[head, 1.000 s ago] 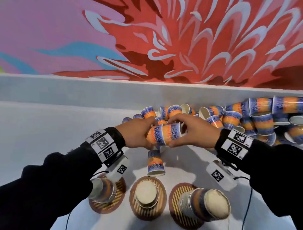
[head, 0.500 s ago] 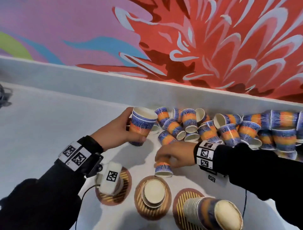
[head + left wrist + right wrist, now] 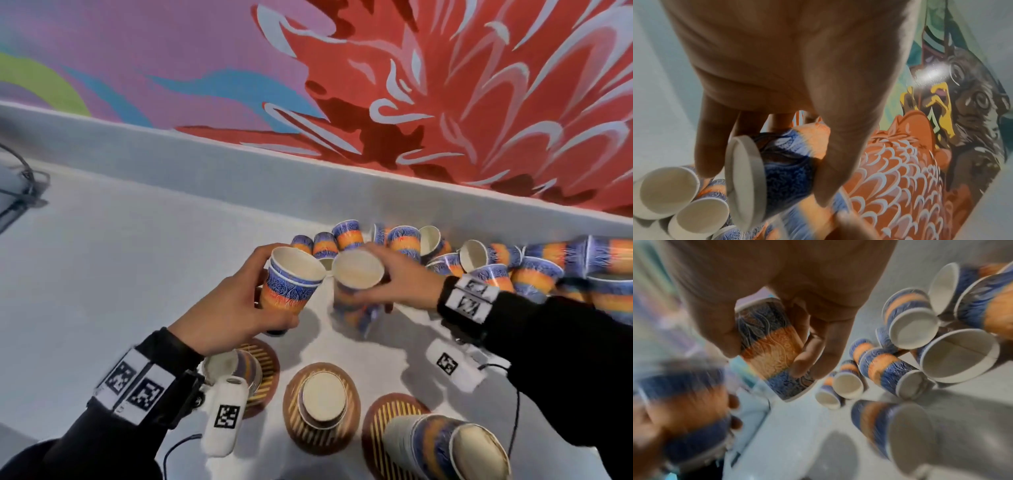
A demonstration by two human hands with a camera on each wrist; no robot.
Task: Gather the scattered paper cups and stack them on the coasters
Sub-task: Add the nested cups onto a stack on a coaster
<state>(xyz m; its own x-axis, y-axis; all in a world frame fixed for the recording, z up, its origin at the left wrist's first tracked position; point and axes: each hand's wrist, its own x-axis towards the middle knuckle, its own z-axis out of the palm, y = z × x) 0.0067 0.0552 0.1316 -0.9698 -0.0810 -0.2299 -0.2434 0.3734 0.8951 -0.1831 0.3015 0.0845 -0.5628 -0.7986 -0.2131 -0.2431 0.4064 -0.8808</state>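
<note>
My left hand (image 3: 239, 305) grips two nested blue-and-orange paper cups (image 3: 291, 286), mouths up, above the white table; the left wrist view shows these nested cups (image 3: 781, 164) between thumb and fingers. Just right of them my right hand (image 3: 394, 281) holds a single cup (image 3: 356, 274), mouth toward me, its side (image 3: 768, 344) wrapped by the fingers. Three round striped coasters lie near me: the left coaster (image 3: 267, 363), the middle coaster (image 3: 291, 407) and the right coaster (image 3: 376, 431), each bearing an upside-down cup stack. Many loose cups (image 3: 496, 263) lie against the back ledge.
A raised white ledge (image 3: 239, 178) runs along the table's back under a pink and red mural. Dark cables (image 3: 20, 195) sit at the far left. The right stack (image 3: 452, 448) leans toward me. Wrist camera cables trail over the table near the coasters.
My right hand picked the standing cup off the table and raised it beside the left hand's cups. The left hand tilted its nested pair and drew it nearer.
</note>
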